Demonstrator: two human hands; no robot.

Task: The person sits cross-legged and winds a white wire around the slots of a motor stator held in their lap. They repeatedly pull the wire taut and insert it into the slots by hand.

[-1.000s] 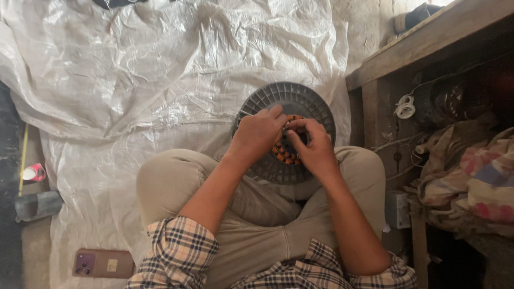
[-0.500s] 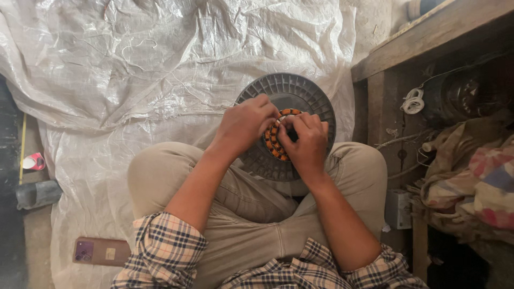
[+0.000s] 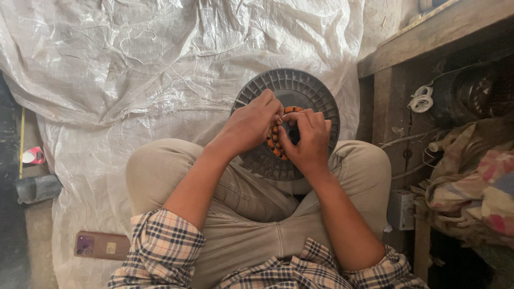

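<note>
— What is in the lap?
— A round grey motor disc (image 3: pixel 300 91) with an orange coil ring (image 3: pixel 274 140), propped against the knees.
— And the hands?
— The left hand (image 3: pixel 250 126) pinches a thin wire; the right hand (image 3: pixel 308 142) grips the ring, steadying it. A plastic sheet (image 3: pixel 134 69) covers the floor.

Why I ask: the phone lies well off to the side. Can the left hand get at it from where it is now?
Probably yes: the left hand is on the copper coils, but only bare sheet lies toward the phone.
</note>
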